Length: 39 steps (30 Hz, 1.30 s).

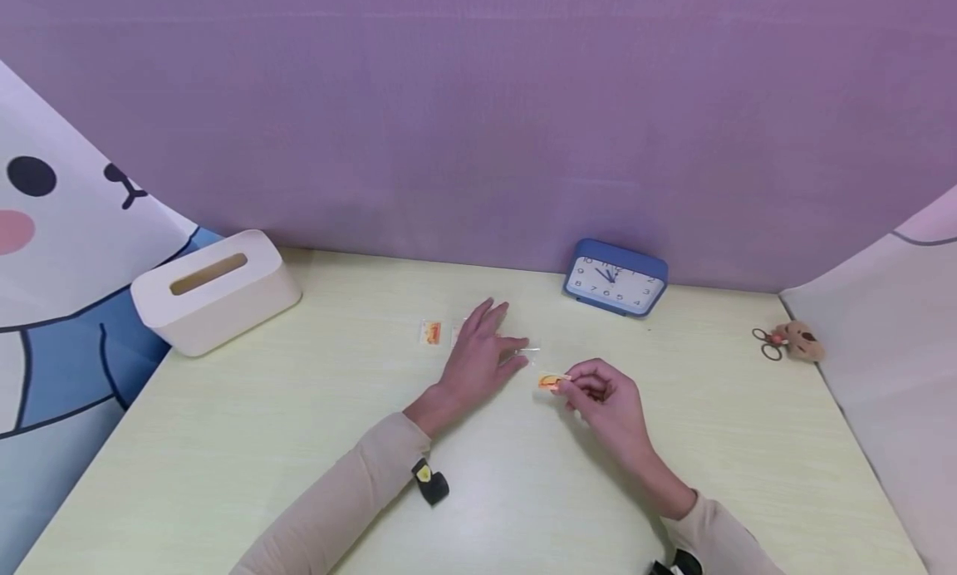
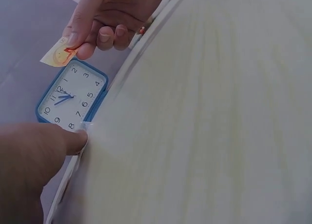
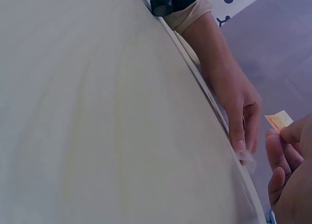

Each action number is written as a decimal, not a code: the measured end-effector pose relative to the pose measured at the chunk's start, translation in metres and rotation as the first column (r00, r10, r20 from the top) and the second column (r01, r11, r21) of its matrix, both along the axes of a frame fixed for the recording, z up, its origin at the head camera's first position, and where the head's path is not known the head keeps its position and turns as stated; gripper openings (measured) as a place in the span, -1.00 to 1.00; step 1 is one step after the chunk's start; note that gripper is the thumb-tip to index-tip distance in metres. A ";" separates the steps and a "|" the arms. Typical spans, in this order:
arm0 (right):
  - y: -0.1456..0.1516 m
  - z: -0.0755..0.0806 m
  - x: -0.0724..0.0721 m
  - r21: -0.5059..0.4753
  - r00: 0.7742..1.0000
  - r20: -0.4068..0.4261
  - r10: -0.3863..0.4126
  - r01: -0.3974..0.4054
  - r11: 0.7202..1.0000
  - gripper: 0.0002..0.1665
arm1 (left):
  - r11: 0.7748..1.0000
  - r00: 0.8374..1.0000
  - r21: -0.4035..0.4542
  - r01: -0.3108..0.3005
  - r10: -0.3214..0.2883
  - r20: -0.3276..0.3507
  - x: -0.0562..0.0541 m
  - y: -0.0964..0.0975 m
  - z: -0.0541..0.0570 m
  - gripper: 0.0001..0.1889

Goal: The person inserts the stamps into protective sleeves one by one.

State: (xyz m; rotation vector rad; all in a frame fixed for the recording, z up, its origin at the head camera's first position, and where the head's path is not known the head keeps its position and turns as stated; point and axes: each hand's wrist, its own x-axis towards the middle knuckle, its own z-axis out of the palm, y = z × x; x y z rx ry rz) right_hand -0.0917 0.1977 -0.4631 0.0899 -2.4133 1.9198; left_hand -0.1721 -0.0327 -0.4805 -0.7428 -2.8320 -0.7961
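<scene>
Between thumb and forefinger, my right hand pinches a small orange-and-yellow printed card, held up above the table. In the left wrist view the card shows a pale corner and a red patch. My left hand lies low over the table to the left, thumb and forefinger pinching a small clear plastic piece; its other fingers are stretched out. Just left of that hand, a small clear packet with an orange print lies on the table. Another packet beside it is partly hidden by the left hand.
A blue alarm clock stands at the back edge, right of the hands. On the far left sits a white tissue box. A brown plush keyring lies by the right edge. A purple backdrop rises behind the table.
</scene>
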 end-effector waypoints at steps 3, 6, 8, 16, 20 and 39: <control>0.000 0.000 0.000 -0.007 1.000 -0.007 0.004 -0.004 1.000 -0.92 | 0.997 1.000 0.071 0.010 -0.008 -0.019 0.002 0.000 0.002 -0.74; 0.000 -0.001 -0.001 -0.011 1.000 -0.018 0.011 -0.011 1.000 -0.92 | 0.988 1.000 0.157 0.001 0.003 -0.025 0.004 0.000 0.005 -0.77; 0.000 -0.002 -0.001 -0.013 1.000 -0.022 0.013 -0.013 1.000 -0.91 | 0.976 1.000 0.218 -0.010 0.014 -0.017 0.006 -0.001 0.008 -0.78; 0.001 -0.001 -0.001 -0.010 1.000 -0.016 0.011 -0.012 1.000 -0.91 | 0.870 0.992 0.487 -0.078 0.020 0.124 0.012 -0.007 0.016 -0.76; 0.001 -0.001 -0.001 -0.011 1.000 -0.018 0.010 -0.011 1.000 -0.91 | 0.821 0.983 0.561 -0.105 0.001 0.182 0.015 -0.012 0.015 -0.67; -0.002 0.003 -0.001 -0.006 1.000 -0.019 0.023 -0.023 1.000 -0.90 | 0.791 0.973 0.604 -0.098 -0.051 0.225 0.032 -0.021 0.014 -0.85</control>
